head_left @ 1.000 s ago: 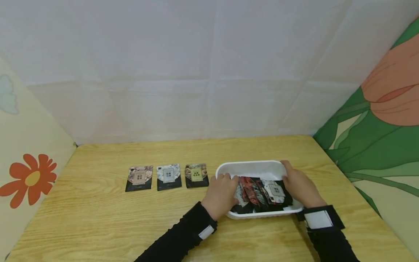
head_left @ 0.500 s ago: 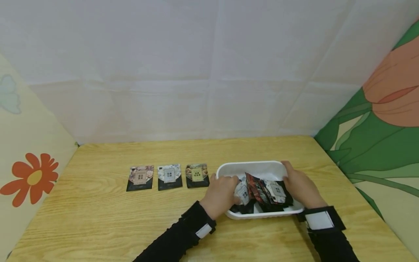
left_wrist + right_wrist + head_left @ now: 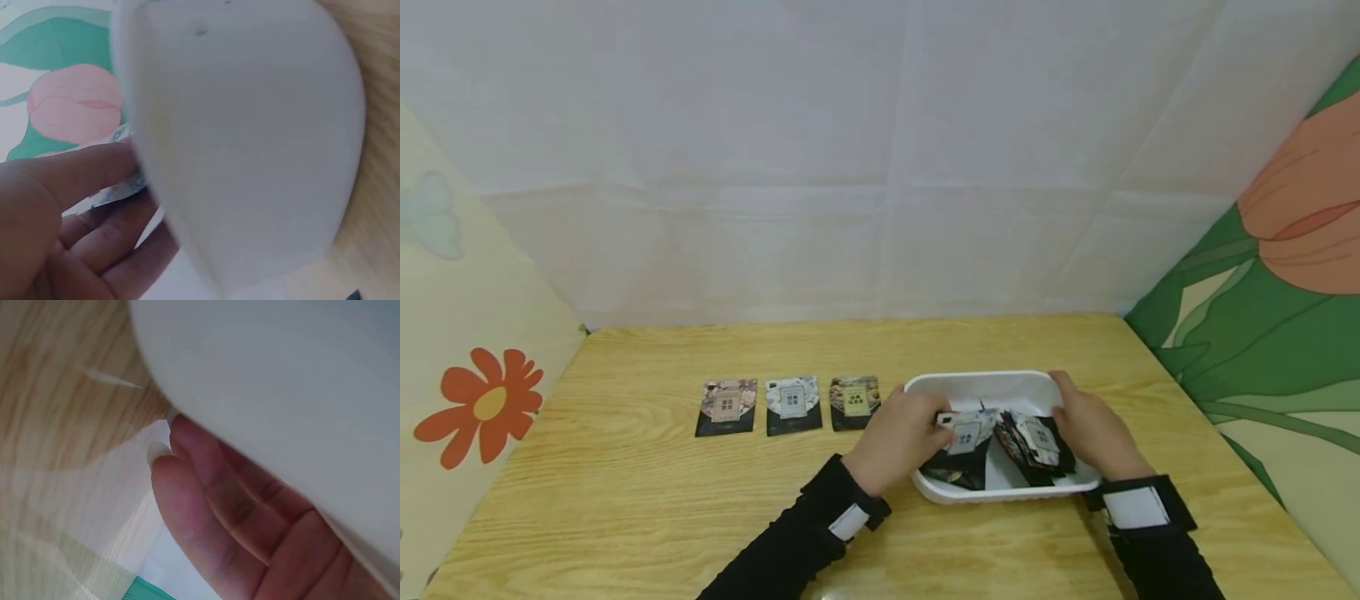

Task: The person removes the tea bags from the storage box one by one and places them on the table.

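My left hand reaches over the left end of a white plastic tray. Its thumb and fingers pinch the top of a white-and-black seasoning packet, also visible as a patterned packet behind the tray wall in the left wrist view. Gripping the tray's right end is my right hand, thumb over the rim, fingers along the outer wall. Beside it inside the tray leans a stack of packets, the front one pale and black. More dark packets lie under my left hand, partly hidden.
Three packets lie in a row left of the tray: a pinkish packet, a pale blue one and a yellow-labelled one. All rest on the wood-grain table. A white cloth stands behind, with painted panels at both sides.
My left hand has drawn the pale packets leftward, away from the red ones, which have tipped right onto the stack. A strip of tray floor now shows between them. The right hand keeps its grip.
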Action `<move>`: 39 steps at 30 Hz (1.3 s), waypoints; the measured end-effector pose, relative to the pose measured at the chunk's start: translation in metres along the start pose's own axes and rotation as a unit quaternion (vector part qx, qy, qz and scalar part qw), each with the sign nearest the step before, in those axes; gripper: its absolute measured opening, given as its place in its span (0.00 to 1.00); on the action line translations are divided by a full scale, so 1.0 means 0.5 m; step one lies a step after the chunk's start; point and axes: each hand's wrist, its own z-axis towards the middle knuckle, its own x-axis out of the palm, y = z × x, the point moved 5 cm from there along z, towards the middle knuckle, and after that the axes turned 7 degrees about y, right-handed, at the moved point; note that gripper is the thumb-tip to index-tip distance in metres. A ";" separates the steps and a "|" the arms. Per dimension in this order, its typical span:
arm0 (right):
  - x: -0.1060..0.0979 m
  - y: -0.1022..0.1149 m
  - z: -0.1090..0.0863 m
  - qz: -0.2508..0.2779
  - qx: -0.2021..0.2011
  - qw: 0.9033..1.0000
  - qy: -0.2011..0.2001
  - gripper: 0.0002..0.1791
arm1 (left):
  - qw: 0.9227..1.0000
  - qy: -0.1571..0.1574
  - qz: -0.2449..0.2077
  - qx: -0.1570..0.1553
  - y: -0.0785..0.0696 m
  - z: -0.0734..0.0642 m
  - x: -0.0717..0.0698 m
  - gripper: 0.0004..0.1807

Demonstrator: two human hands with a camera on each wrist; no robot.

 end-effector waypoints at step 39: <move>-0.005 -0.036 0.024 -0.014 -0.030 0.999 0.004 0.28 | 0.943 -0.131 -0.211 -0.222 0.238 -0.249 -0.180 0.23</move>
